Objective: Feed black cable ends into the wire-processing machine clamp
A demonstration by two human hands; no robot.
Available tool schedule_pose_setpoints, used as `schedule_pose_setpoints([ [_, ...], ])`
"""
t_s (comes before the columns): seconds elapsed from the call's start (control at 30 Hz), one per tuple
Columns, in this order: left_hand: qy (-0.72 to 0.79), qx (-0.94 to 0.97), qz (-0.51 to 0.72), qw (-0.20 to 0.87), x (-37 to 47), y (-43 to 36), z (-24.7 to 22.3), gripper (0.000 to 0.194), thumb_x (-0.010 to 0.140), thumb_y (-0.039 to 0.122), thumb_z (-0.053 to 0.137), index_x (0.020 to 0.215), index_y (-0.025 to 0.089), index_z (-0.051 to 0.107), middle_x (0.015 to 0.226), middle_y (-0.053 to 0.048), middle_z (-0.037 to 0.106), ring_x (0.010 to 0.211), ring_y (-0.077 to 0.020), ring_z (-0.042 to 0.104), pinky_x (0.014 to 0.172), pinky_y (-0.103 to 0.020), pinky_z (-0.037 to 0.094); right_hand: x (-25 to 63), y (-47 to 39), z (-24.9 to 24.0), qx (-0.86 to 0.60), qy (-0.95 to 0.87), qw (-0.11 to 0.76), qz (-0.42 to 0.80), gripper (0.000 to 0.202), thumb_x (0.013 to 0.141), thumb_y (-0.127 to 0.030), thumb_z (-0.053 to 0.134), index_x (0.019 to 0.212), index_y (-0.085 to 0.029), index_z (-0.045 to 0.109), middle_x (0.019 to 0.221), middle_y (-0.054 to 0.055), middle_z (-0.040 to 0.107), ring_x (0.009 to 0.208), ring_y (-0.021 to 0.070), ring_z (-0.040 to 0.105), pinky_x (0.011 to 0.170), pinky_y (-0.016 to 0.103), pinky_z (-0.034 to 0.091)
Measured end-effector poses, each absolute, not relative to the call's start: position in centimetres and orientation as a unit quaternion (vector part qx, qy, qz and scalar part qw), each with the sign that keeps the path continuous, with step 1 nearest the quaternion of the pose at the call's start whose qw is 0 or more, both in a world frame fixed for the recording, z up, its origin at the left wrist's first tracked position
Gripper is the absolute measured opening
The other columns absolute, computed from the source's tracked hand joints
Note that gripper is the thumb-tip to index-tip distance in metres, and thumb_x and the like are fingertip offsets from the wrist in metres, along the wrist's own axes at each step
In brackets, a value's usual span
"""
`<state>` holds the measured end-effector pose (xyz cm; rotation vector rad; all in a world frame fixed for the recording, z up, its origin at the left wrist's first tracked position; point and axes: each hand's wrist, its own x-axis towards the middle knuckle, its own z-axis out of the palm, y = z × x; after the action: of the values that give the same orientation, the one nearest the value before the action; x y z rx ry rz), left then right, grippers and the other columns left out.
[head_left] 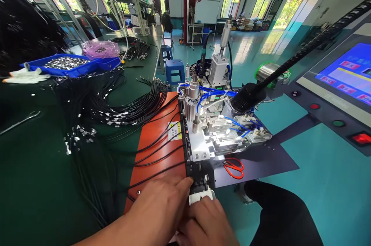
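My left hand (162, 199) lies at the near end of the orange plate (156, 138), its fingers bent together beside the black rail of the machine (214, 122). What its fingertips pinch is hidden. Just right of it, my right hand (207, 219) has its fingers curled at a white block (199, 196) on the machine's front end; whether it holds anything is too small to make out. Several black cables (159, 157) run across the orange plate to the rail, their ends held along it.
Bundles of black cables (136, 107) with metal ends spread over the dark green table (34, 184). Behind them stands a blue tray (95, 66) of metal parts. Red-handled scissors (234, 168) lie right of the rail. A control panel (333, 111) with a screen rises at the right.
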<state>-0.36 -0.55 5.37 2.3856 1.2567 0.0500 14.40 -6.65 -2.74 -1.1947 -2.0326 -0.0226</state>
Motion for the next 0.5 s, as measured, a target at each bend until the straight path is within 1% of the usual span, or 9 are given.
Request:
schedule_pose_setpoints([
  [0.07,0.427,0.867,0.08,0.243,-0.1,-0.6,5.3,0.016,0.082,0.016,0.06,0.097,0.02,0.063,0.087,-0.004,0.068,0.078,-0.0208,0.064,0.072,-0.029,0.051,15.4,-5.9,-1.9,-0.495,-0.754,0.431,0.016,0.04,0.099,-0.02,0.04,0.062,-0.021,0.056,0.062,0.001,0.055,0.06,0.0175,0.047,0.06,0.034,0.028],
  [0.1,0.414,0.867,0.109,0.256,0.1,-0.6,5.0,0.01,0.085,0.016,0.058,0.093,0.02,0.063,0.086,-0.003,0.067,0.077,-0.0201,0.063,0.071,-0.029,0.05,16.2,-5.5,-1.3,-0.5,-0.747,0.437,0.039,0.042,0.101,-0.023,0.039,0.063,-0.021,0.056,0.064,0.002,0.056,0.061,0.0178,0.048,0.06,0.034,0.031],
  [0.17,0.39,0.862,0.155,0.283,0.5,-0.7,4.2,0.013,0.092,0.013,0.05,0.093,0.021,0.062,0.086,-0.003,0.064,0.077,-0.0187,0.06,0.068,-0.028,0.048,18.2,-4.8,-0.1,-0.502,-0.776,0.361,0.127,0.024,0.098,-0.024,0.05,0.08,-0.022,0.065,0.077,0.004,0.061,0.074,0.02,0.056,0.066,0.034,0.042],
  [0.23,0.374,0.86,0.191,0.291,0.9,-0.8,3.0,0.019,0.095,0.012,0.047,0.101,0.021,0.062,0.091,-0.003,0.062,0.081,-0.0182,0.059,0.069,-0.028,0.047,20.2,-4.4,0.8,-0.529,-0.767,0.32,0.175,0.013,0.096,-0.024,0.057,0.09,-0.023,0.068,0.089,0.004,0.063,0.084,0.0205,0.06,0.073,0.033,0.049],
  [0.27,0.367,0.862,0.206,0.284,1.0,-0.8,2.4,0.019,0.096,0.013,0.048,0.106,0.022,0.062,0.093,-0.004,0.062,0.082,-0.0182,0.059,0.069,-0.027,0.047,20.9,-4.2,1.0,-0.537,-0.757,0.315,0.2,0.013,0.096,-0.026,0.057,0.09,-0.024,0.069,0.09,0.004,0.063,0.085,0.0201,0.062,0.073,0.032,0.052],
  [0.33,0.36,0.867,0.238,0.251,1.3,-0.7,1.4,0.018,0.099,0.017,0.051,0.111,0.022,0.062,0.09,-0.003,0.061,0.077,-0.0169,0.057,0.064,-0.026,0.043,21.8,-4.2,0.9,-0.555,-0.729,0.323,0.238,0.013,0.097,-0.029,0.057,0.094,-0.026,0.069,0.093,0.003,0.064,0.087,0.0189,0.064,0.075,0.029,0.055],
  [0.4,0.367,0.864,0.264,0.222,1.5,-0.6,0.8,0.014,0.1,0.019,0.052,0.106,0.022,0.064,0.083,-0.002,0.058,0.07,-0.0152,0.053,0.06,-0.025,0.04,22.1,-4.4,0.3,-0.579,-0.694,0.344,0.253,0.014,0.096,-0.032,0.06,0.106,-0.028,0.067,0.1,0.002,0.067,0.09,0.0182,0.066,0.077,0.027,0.057],
  [0.47,0.383,0.852,0.284,0.216,1.5,-0.6,0.5,0.014,0.101,0.019,0.051,0.096,0.02,0.065,0.079,-0.001,0.056,0.069,-0.0147,0.052,0.06,-0.025,0.038,22.1,-4.7,-0.5,-0.608,-0.661,0.367,0.242,0.024,0.092,-0.034,0.065,0.116,-0.028,0.063,0.106,0.002,0.068,0.092,0.0181,0.067,0.079,0.026,0.057],
  [0.5,0.388,0.847,0.291,0.217,1.6,-0.6,0.5,0.016,0.101,0.018,0.051,0.091,0.019,0.064,0.078,-0.002,0.054,0.069,-0.0147,0.051,0.06,-0.025,0.038,22.1,-4.9,-0.8,-0.619,-0.65,0.372,0.236,0.027,0.091,-0.035,0.067,0.117,-0.029,0.063,0.106,0.002,0.068,0.092,0.0179,0.068,0.079,0.026,0.057],
])
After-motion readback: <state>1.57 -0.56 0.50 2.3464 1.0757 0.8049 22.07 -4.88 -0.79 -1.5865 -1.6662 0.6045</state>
